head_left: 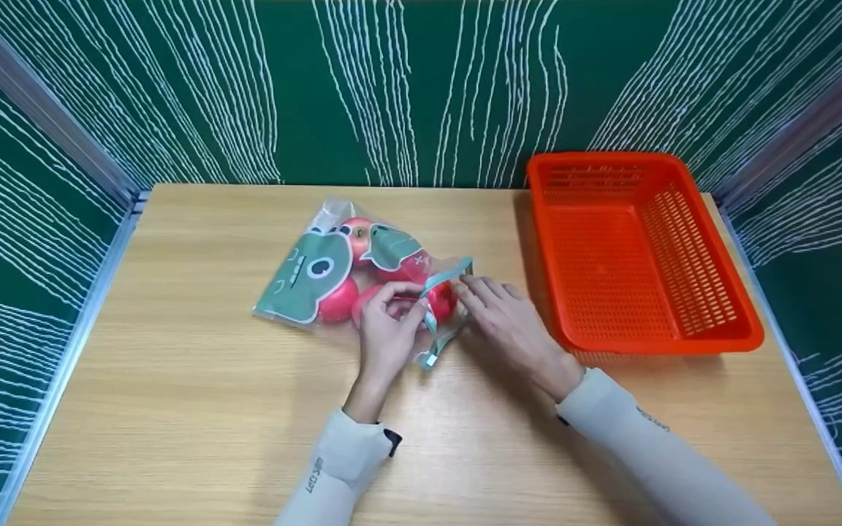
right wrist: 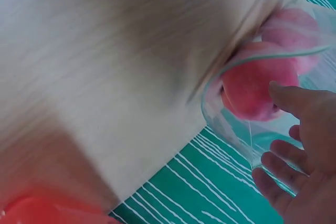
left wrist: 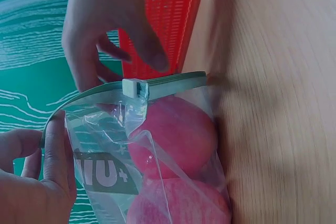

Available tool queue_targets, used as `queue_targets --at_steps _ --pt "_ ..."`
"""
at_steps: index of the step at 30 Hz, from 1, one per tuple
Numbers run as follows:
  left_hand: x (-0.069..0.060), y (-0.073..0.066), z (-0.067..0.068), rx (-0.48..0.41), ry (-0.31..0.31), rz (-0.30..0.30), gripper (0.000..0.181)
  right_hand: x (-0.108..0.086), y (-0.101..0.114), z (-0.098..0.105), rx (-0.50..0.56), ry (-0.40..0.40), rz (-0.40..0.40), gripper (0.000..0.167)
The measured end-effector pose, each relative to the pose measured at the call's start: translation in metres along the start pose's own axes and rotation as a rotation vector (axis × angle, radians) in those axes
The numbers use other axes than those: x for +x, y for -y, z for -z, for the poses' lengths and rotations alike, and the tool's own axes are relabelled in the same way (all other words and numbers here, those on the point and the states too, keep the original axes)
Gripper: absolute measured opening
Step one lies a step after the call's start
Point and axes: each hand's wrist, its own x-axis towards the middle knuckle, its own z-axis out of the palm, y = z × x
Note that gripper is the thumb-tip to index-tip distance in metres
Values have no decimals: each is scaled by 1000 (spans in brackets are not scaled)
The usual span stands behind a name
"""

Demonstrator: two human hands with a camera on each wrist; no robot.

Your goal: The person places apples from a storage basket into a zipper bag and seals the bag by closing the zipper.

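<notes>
A clear zip bag with a green cartoon print lies on the table, several red apples inside it. Its green-edged mouth faces right and gapes around one apple. My left hand pinches the mouth's edge between fingers and thumb, as the left wrist view also shows. At the mouth's near end sits a pale zip slider. My right hand is at the mouth's right side, fingers loosely extended. In the right wrist view its thumb reaches toward the apple at the opening; whether they touch I cannot tell.
An orange-red plastic basket with slotted walls stands right of the bag, close to my right hand. The wooden table is bordered by green panels with white wavy lines at the back and sides.
</notes>
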Motion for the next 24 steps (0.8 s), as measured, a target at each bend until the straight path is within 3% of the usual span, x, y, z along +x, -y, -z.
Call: queue_targets --at_steps 6,13,24 --pt "-1 1 1 -28 5 -15 18 3 -8 16 -21 -26 -118 73" --pt "-3 3 1 7 10 6 18 11 -17 30 -25 -64 -188 67" --pt "-7 4 0 32 17 10 17 40 -21 41 -43 135 -250 66"
